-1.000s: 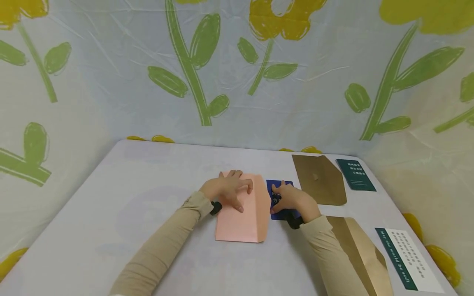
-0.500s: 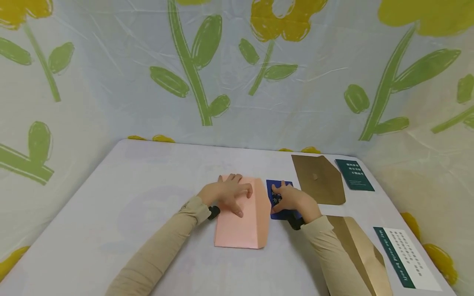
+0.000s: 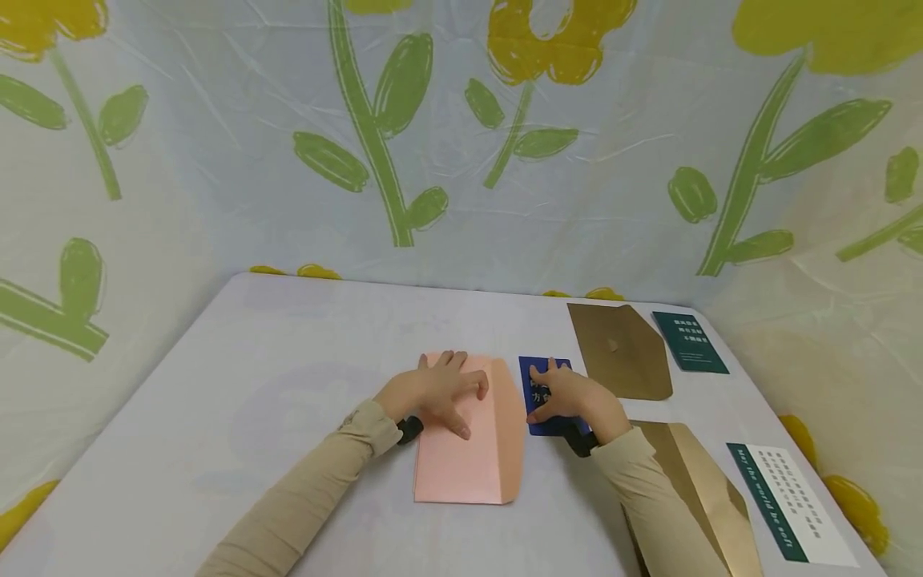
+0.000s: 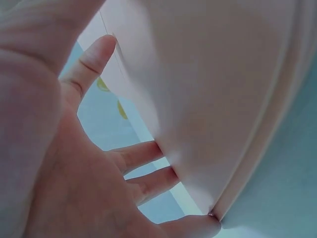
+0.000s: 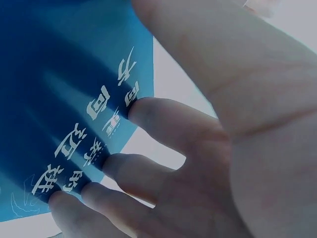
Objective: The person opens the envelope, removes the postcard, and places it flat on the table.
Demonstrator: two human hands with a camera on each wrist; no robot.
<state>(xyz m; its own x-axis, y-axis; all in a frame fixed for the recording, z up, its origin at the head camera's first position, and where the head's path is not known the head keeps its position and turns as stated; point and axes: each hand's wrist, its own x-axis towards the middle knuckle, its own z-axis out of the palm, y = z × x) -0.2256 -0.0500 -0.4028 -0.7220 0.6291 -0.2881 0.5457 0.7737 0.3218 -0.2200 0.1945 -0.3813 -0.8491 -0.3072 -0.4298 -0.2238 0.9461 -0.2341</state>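
In the head view a pink envelope (image 3: pixel 461 469) lies on the table with its flap to the right. My left hand (image 3: pixel 438 393) rests on its upper part, fingers spread; the left wrist view shows fingertips (image 4: pixel 171 173) touching the envelope's edge. Just right of it lies a dark blue card (image 3: pixel 535 393) with white characters. My right hand (image 3: pixel 577 397) touches that card from above with spread fingertips, and in the right wrist view several fingertips (image 5: pixel 116 163) press on the printed card (image 5: pixel 89 99). Part of the card is hidden under the hand.
A brown envelope (image 3: pixel 623 361) and a green card (image 3: pixel 690 340) lie at the back right. Nearer, a second brown envelope (image 3: pixel 710 497) is partly under the right sleeve, beside a white and green card (image 3: pixel 793 501). Flower-printed cloth (image 3: pixel 577 208) walls the table's back.
The pink envelope has slid toward me and slightly left, with my left hand moving along on it. The blue card and my right hand have shifted only slightly toward me.
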